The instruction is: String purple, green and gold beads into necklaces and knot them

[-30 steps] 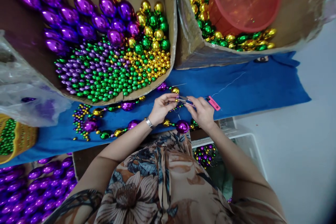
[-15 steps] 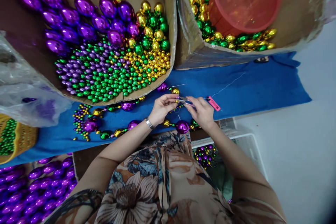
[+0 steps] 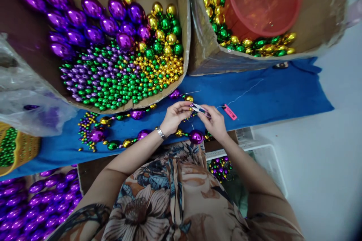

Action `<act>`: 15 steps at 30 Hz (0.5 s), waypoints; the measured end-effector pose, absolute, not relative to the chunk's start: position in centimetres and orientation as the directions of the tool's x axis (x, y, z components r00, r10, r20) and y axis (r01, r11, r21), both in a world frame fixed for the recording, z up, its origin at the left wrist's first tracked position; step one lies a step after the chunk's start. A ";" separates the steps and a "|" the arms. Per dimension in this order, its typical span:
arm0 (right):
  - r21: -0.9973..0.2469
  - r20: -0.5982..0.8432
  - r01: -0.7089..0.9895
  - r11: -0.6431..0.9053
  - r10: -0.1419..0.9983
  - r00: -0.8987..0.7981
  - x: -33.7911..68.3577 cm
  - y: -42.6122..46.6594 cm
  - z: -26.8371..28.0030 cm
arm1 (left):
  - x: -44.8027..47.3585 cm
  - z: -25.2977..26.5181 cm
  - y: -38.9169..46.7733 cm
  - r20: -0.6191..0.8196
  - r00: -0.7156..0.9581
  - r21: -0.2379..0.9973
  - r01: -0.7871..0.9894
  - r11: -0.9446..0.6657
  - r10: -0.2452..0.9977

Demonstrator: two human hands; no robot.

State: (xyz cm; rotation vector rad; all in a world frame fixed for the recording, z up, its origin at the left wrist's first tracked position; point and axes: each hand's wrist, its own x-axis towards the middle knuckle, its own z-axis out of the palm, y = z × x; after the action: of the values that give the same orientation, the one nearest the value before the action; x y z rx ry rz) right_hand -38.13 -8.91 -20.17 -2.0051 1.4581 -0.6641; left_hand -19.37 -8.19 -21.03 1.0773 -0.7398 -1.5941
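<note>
My left hand [image 3: 175, 117], with a metal band on its wrist, pinches the small beads of a bead string [image 3: 191, 107] between thumb and fingertips. My right hand [image 3: 215, 121] is closed around a pair of thread snips [image 3: 199, 108]. Their pale blades stand apart and point at the beads by my left fingertips. Strung purple, gold and green beads, among them a large purple bead [image 3: 196, 136], lie on the blue cloth [image 3: 294, 94] around both hands. A needle [image 3: 192, 92] lies just beyond my fingers.
A cardboard box [image 3: 185, 37] of sorted beads stands beyond my left hand. Another box [image 3: 209, 60] holds beads and a red bucket [image 3: 264, 3]. A pink tag-like piece [image 3: 230, 112] lies right, near a thread. A yellow basket [image 3: 34, 147] and a white crate [image 3: 278, 169] flank the cloth.
The snips have turned in my right hand, and their blades now show spread apart. My right hand has shifted slightly left. My left hand keeps its pinch on the bead string.
</note>
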 end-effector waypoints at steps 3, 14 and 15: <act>-0.870 -0.040 -0.486 -0.084 -0.970 0.239 -37.8 -8.6 -21.4 | -19.5 -21.0 -8.2 -0.260 -0.061 0.879 0.398 -0.263 -0.964; -0.745 -0.067 -0.660 -0.099 -0.973 0.221 -39.2 -8.1 -18.7 | -19.6 -21.1 -8.2 -0.072 0.030 0.996 0.050 -0.071 -0.997; -0.701 -0.029 -0.696 -0.157 -0.969 0.247 -39.2 -8.0 -18.1 | -19.6 -21.1 -8.2 -0.061 0.028 0.998 0.032 -0.060 -0.998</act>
State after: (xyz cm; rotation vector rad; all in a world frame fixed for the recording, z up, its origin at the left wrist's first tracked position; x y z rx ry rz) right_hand -39.19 -7.98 -18.06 -1.9238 1.5131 -0.5867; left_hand -19.64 -8.15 -21.14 1.2440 -1.1349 -1.2468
